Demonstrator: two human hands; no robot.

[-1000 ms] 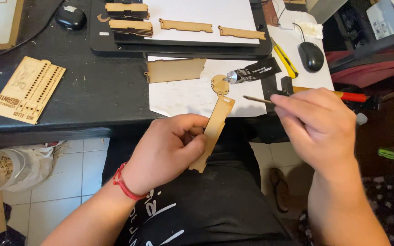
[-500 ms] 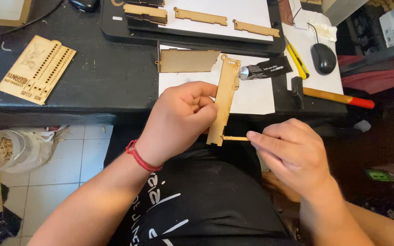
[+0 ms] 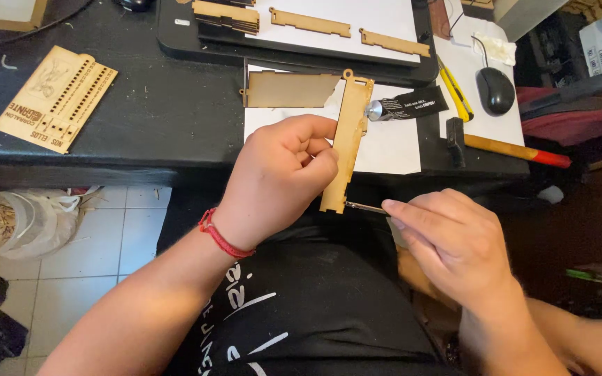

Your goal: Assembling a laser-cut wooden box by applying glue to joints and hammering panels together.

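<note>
Flat notched wooden strip (image 3: 348,143) in left hand (image 3: 280,177) pinch grip, thin metal tool (image 3: 365,207) pinched by right hand (image 3: 447,240)

A tan wooden strip (image 3: 347,139) is held over a black desk (image 3: 141,104); a red cord (image 3: 221,237) is worn at the wrist, a black tube (image 3: 407,106) is capped in silver, and a hammer (image 3: 503,146) is handled in orange and red

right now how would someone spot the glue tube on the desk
Start at the white sheet on the black desk's near edge. The glue tube lies across its top right corner, beside the wooden strip in the left hand. It alone is black with a silver neck.
</note>
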